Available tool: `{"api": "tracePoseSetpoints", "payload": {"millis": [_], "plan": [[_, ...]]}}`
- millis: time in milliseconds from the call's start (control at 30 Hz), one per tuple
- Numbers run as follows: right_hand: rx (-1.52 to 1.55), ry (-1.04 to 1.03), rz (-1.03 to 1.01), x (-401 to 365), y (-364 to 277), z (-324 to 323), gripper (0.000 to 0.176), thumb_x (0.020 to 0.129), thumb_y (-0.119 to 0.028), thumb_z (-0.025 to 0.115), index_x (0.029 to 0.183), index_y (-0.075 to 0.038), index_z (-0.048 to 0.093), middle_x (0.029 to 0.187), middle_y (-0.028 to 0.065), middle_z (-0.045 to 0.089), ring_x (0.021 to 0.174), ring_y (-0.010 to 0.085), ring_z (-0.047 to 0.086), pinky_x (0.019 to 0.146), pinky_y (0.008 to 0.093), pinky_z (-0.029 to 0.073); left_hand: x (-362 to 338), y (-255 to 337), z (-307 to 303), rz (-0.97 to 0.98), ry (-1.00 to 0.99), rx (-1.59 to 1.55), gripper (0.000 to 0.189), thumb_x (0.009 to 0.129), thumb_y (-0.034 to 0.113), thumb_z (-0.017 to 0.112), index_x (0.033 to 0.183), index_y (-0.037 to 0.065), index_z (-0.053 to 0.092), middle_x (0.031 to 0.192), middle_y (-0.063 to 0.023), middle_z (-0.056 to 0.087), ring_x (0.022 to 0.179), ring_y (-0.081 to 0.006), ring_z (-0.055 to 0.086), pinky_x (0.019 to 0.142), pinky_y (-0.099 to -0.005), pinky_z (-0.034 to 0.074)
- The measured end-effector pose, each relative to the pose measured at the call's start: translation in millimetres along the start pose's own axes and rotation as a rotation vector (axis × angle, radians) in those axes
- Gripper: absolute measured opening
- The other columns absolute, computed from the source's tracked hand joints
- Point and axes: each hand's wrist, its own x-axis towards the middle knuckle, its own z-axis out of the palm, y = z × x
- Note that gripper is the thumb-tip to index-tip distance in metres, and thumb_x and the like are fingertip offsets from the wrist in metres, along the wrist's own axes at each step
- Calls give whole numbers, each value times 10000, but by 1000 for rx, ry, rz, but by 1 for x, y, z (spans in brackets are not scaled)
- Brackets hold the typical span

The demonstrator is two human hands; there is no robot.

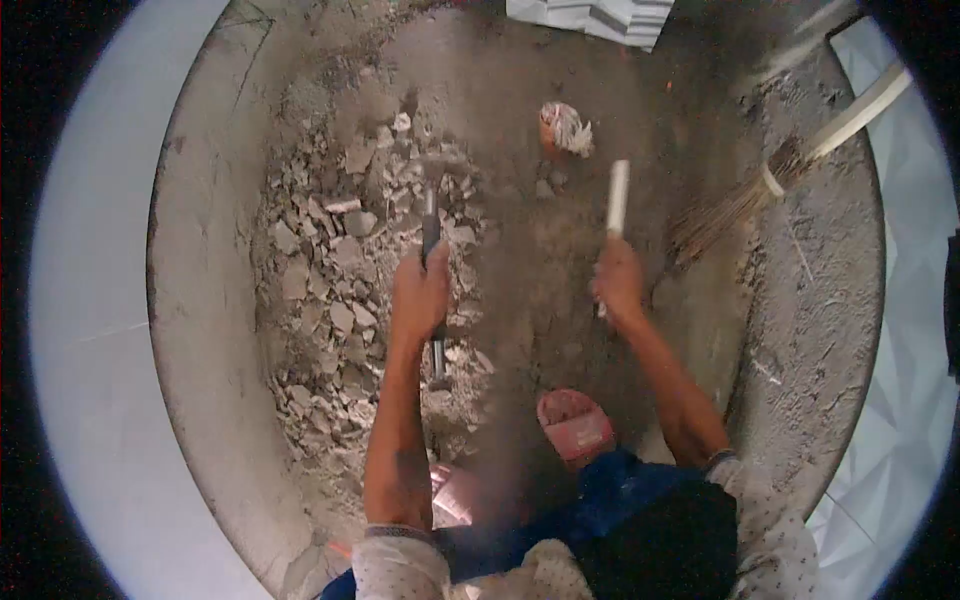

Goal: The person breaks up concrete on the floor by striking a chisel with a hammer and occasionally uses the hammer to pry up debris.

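Observation:
My left hand (420,295) is closed around a long metal tool (431,225) with a dark grip and shiny sections. It points away from me over broken rubble (340,250), its far end blurred. My right hand (620,280) grips a pale, straight stick-like handle (618,195), which sticks up past the fingers over the brown floor (560,240). A small bit of its other end shows under the fist; I cannot tell what kind of tool it is. Both hands are apart, well in front of my body.
A twig broom (735,210) with a pale handle leans at the right. Ahead lie a frayed whitish bundle with an orange side (567,130) and a white faceted panel (600,18). Pink slippers (577,425) are on my feet. A raised ledge (205,270) runs along the left.

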Motion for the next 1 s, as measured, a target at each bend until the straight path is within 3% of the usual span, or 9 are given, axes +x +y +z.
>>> {"api": "tracePoseSetpoints", "payload": {"millis": [67, 133, 267, 300, 367, 467, 567, 800, 1000], "plan": [[35, -221, 44, 11, 46, 11, 250, 930, -325, 480, 767, -135, 475, 568, -33, 416, 428, 82, 372, 359, 252, 331, 36, 17, 4, 70, 18, -26, 461, 885, 419, 489, 831, -37, 539, 731, -200, 579, 727, -340, 575, 678, -431, 433], [-254, -434, -178, -25, 68, 25, 236, 925, -301, 492, 760, -133, 476, 568, -32, 428, 434, 95, 394, 360, 264, 341, 88, 12, 21, 165, 102, 91, 486, 888, 436, 471, 858, -43, 551, 792, -233, 595, 793, -389, 577, 726, -451, 430], [-1079, -68, -1053, -61, 52, 12, 234, 926, -282, 484, 765, -112, 489, 573, -26, 444, 441, 106, 429, 369, 273, 349, 142, -12, 47, 221, 23, 416, 502, 895, 428, 438, 939, -58, 559, 898, -277, 602, 900, -435, 570, 800, -466, 424], [-642, -9, -421, -58, 31, 5, 231, 931, -290, 476, 804, -99, 494, 570, -20, 441, 445, 106, 439, 379, 271, 359, 155, -38, 51, 320, -82, 452, 496, 895, 414, 436, 964, -62, 555, 911, -279, 601, 915, -427, 574, 807, -462, 427], [-153, 71, 165, -39, -9, -11, 241, 935, -314, 470, 863, -87, 500, 562, -23, 425, 452, 101, 449, 393, 263, 374, 90, -20, 33, 152, -262, 289, 481, 893, 397, 440, 984, -62, 552, 922, -283, 599, 917, -419, 576, 808, -456, 429], [-353, 20, -162, -5, 17, -26, 289, 931, -359, 480, 895, -73, 508, 560, 0, 449, 465, 115, 469, 411, 284, 386, 25, -48, 21, 273, -288, 327, 405, 882, 348, 483, 987, -37, 557, 869, -250, 606, 838, -398, 586, 757, -438, 443], [-591, -56, -141, -25, 4, 11, 343, 922, -382, 492, 928, -40, 521, 613, 82, 521, 519, 179, 523, 477, 346, 415, -25, -63, 2, 210, -312, 437, 361, 869, 314, 526, 1001, -21, 562, 785, -197, 600, 751, -337, 597, 699, -417, 451], [-783, -516, -126, -57, -36, 28, 418, 907, -418, 495, 962, -5, 536, 725, 198, 575, 684, 344, 582, 642, 426, 436, -62, -117, -24, -317, -293, -348, 241, 905, 270, 540, 860, 35, 507, 613, -39, 508, 440, -121, 485, 408, -254, 394], [-978, -311, -304, 10, -70, 48, 447, 932, -419, 438, 976, 20, 516, 785, 273, 589, 748, 446, 569, 638, 466, 436, -59, -85, -29, -247, -167, -253, 264, 912, 306, 531, 886, 47, 484, 591, -9, 486, 421, -89, 471, 382, -247, 392]]}}
